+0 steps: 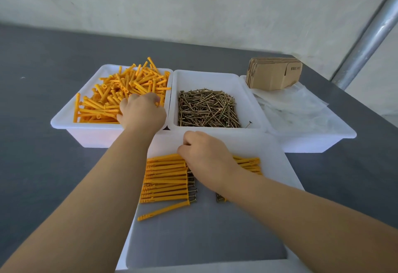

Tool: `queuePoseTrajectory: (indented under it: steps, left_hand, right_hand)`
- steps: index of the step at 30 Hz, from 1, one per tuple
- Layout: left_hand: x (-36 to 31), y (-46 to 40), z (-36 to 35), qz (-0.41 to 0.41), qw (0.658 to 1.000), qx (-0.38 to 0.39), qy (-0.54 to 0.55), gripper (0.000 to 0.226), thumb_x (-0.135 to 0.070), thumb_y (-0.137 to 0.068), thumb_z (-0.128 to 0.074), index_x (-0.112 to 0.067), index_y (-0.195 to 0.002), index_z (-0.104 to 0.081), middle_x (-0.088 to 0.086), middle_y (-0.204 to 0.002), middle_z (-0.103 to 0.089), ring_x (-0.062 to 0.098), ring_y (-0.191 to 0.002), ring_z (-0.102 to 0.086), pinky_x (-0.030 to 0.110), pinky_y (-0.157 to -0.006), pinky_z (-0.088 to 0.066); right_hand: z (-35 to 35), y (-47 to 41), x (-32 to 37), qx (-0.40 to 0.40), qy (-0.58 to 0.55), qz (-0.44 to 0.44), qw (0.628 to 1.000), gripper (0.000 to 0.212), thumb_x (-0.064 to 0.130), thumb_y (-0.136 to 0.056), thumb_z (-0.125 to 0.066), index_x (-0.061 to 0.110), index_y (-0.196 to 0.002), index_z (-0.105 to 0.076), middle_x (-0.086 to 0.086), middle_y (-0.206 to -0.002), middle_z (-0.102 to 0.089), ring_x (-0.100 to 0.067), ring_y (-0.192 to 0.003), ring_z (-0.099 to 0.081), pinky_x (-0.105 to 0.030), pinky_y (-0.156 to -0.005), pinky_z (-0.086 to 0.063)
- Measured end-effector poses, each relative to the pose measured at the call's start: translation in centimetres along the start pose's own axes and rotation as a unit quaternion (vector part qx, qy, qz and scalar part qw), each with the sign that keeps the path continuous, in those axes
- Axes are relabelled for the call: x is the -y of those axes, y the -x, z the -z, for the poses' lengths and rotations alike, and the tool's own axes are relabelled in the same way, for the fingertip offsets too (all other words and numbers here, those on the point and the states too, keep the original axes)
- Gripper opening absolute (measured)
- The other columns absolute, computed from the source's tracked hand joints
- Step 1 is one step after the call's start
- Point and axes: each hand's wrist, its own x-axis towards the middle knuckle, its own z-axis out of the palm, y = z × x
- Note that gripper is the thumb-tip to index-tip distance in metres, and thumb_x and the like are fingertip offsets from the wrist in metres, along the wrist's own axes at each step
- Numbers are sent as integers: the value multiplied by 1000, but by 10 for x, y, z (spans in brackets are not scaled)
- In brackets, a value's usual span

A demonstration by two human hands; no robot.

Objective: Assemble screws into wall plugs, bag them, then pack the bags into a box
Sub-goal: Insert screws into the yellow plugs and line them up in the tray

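Plugs [120,93] fill the white tub at ten o'clock of the table, a loose orange heap, some sticking up over the rim. The person's left hand [141,112] is deep in that heap at its near right corner, fingers curled down among the plugs; I judge it grasps one or several, but the fingertips are hidden, so which exactly I cannot tell. At twelve o'clock stands the second tub with the screws [206,109], a dark tangled pile, untouched at this instant.

Directly before the person lies the flat white tray [280,165]. On it the finished pieces [165,178], plugs with screw heads showing at their right ends, lie in a neat row at nine o'clock of the tray, and one piece lies askew below the row. The right hand [206,156] rests over the top of this row, fingers bent under; whether it pinches something there is hidden by its own back.

At two o'clock sit flat cardboard boxes [273,73] upon a tub of clear bags [295,109]. No bag is filled yet, I believe.

The risks, as I judge them: the left hand may lift too many plugs and spill some over the tub edge, and the right forearm, which lies across a second small group of pieces, may sweep these out of order.
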Motion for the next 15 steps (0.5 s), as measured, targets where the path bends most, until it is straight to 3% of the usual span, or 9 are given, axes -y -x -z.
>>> queuePoseTrajectory:
  steps: [2, 5, 7, 9, 11, 13, 15]
  left_hand:
    - [-4, 1, 0, 32, 997, 47, -56, 39, -24, -95, -46, -32, -133, -55, 14, -153, -33, 43, -144, -18, 61, -113, -20]
    - [-8, -1, -4, 41, 987, 95, -123, 37, -24, -94, -40, -20, -128, -56, 16, -140, -45, 42, -126, -44, 58, -107, -31]
    - [-9, -2, -5, 44, 986, 99, -125, 36, -24, -93, -39, -14, -122, -57, 14, -130, -53, 39, -117, -51, 56, -104, -36]
    - [-8, -3, -6, 47, 986, 93, -127, 35, -24, -93, -39, -11, -120, -57, 14, -125, -56, 39, -116, -51, 56, -104, -36]
    - [-7, -4, -4, 47, 986, 90, -130, 33, -25, -92, -39, -10, -116, -58, 13, -120, -57, 39, -114, -51, 55, -102, -39]
    - [-7, -3, -5, 41, 988, 87, -123, 30, -24, -93, -41, -9, -111, -60, 13, -115, -58, 38, -109, -54, 53, -98, -45]
    - [-7, -3, -6, 31, 992, 72, -98, 25, -22, -93, -42, -8, -101, -61, 14, -106, -60, 38, -103, -58, 49, -90, -51]
  right_hand:
    - [3, 1, -3, -27, -16, 1, 1000, 16, 11, -95, -51, 8, -104, -64, -4, -102, -52, -22, -90, -52, -37, -66, -50]
    - [18, -1, -16, -154, -86, -38, 984, 19, 22, -92, -59, 11, -102, -71, -2, -98, -57, -19, -82, -56, -33, -63, -49]
    - [27, -8, -37, -206, -98, -105, 968, 16, 23, -92, -60, 16, -100, -72, 2, -99, -59, -14, -82, -55, -27, -65, -43]
    - [33, -19, -66, -137, -106, -198, 965, 21, 25, -95, -58, 22, -111, -70, 2, -113, -58, -15, -90, -55, -28, -73, -42]
    - [35, -29, -92, 20, -115, -277, 954, 35, 26, -96, -57, 23, -131, -60, -4, -136, -53, -23, -113, -56, -32, -90, -45]
    - [36, -37, -109, 156, -139, -315, 926, 51, 27, -96, -59, 22, -145, -47, -5, -151, -43, -26, -134, -45, -33, -104, -39]
    - [36, -45, -113, 253, -135, -309, 907, 57, 30, -97, -59, 21, -150, -40, -3, -156, -36, -26, -141, -37, -35, -110, -35]
